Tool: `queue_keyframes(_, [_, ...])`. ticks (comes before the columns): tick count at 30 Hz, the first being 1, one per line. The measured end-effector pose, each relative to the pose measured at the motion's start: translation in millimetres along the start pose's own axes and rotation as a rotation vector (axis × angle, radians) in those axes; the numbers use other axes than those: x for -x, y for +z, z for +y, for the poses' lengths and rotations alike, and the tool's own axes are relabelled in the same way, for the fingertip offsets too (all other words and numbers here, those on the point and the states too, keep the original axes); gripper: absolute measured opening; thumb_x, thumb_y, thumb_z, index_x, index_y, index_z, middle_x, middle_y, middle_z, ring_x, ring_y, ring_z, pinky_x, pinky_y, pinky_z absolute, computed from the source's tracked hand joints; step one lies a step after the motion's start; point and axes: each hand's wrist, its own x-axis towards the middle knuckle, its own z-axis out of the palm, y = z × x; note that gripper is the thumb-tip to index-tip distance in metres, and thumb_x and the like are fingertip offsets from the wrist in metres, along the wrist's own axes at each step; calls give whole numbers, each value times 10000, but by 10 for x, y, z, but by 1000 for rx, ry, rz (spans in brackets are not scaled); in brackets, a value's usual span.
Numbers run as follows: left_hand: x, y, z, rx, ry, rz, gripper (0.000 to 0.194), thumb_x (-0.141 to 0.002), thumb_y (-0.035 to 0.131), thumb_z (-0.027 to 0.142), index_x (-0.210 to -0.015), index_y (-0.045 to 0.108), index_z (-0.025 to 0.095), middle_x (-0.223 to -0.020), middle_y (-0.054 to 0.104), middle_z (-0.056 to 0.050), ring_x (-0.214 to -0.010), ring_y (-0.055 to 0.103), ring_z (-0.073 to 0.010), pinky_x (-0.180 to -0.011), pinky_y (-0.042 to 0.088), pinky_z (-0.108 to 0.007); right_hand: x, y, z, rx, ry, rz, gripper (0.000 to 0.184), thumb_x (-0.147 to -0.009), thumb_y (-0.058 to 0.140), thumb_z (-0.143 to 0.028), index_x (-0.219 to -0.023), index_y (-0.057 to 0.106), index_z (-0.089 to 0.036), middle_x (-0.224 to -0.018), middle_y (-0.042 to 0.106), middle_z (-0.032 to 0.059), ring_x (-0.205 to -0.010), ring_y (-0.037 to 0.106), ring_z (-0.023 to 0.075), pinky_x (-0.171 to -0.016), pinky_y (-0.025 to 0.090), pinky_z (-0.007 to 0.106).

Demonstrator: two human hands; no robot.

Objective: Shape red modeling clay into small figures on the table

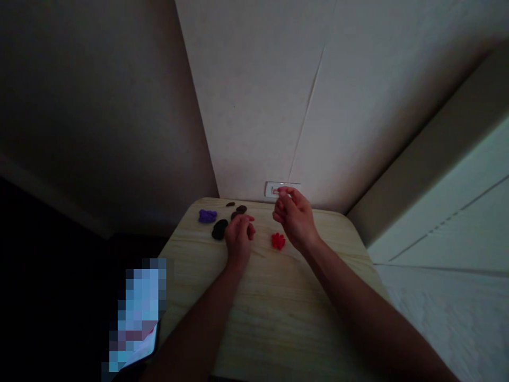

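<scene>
My right hand (296,215) is raised over the back of the small wooden table (254,313), its thumb and finger pinched together. A pinkish spot shows at those fingertips; whether it is skin or a small piece is too dim to tell. Below it on the wood lies a red, lobed lump like modelling clay (278,241). My left hand (239,236) rests low with curled fingers, reddish at the tips, and what they hold, if anything, is hidden. Beside it sits a black lump (220,229), with brown lumps (240,209) just behind, partly covered by the hand.
A purple lump (207,216) and a small dark brown piece (230,204) lie at the table's back left. Behind the table is a wall with a white socket plate (271,189). A lit, pixelated screen (139,313) stands at the lower left. Pale furniture (445,212) flanks the right.
</scene>
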Motion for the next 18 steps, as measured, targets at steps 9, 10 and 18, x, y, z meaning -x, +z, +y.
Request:
queue_keyframes(9, [48, 58, 32, 126, -182, -103, 300, -805, 631, 434, -744, 664, 142, -525, 540, 16, -406, 451, -90, -403, 316, -216, -80, -184, 64, 317, 76, 15, 570, -949, 457, -587, -521, 308, -242, -446, 248, -73, -387, 207, 87, -405, 172, 264])
queue_keyframes(10, [56, 74, 61, 198, -257, -109, 297, -803, 628, 429, -747, 669, 140, -548, 563, 4, -422, 480, -99, -409, 348, -222, -66, -172, 89, 455, 1, -46, 567, -971, 427, -577, -526, 348, -234, -468, 303, -54, -416, 272, 98, -434, 215, 269])
queue_keyframes(18, [83, 115, 247, 663, -725, -97, 295, -968, 487, 387, -939, 695, 181, -941, 739, -81, -877, 711, -173, -782, 580, -289, 132, -39, 234, 1375, -441, -496, 302, -1045, 356, -324, -966, 597, -161, -992, 620, 125, -931, 547, 240, -844, 408, 367])
